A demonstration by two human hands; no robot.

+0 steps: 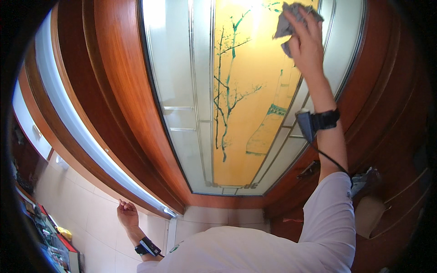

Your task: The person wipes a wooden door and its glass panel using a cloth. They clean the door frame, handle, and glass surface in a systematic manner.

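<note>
My right hand (305,41) is raised high and holds a crumpled grey cloth (285,25) against the upper right of a decorated glass panel (194,146). The panel carries a yellow centre strip (245,129) painted with green branches and a vase, with pale frosted borders around it. A wooden door frame (116,61) in reddish brown surrounds the glass. Down at the lower left, my left hand (128,215) hangs apart from everything, its fingers loosely bent and nothing visible in it. Both wrists wear a black strapped device.
A white-edged wooden door jamb (85,126) curves along the left. A dark metal handle (308,170) sits right of the glass. Pale floor tiles (99,218) lie below. Several items are piled on a red-edged box (70,245) at lower left. A brown bag-like object (370,216) hangs at right.
</note>
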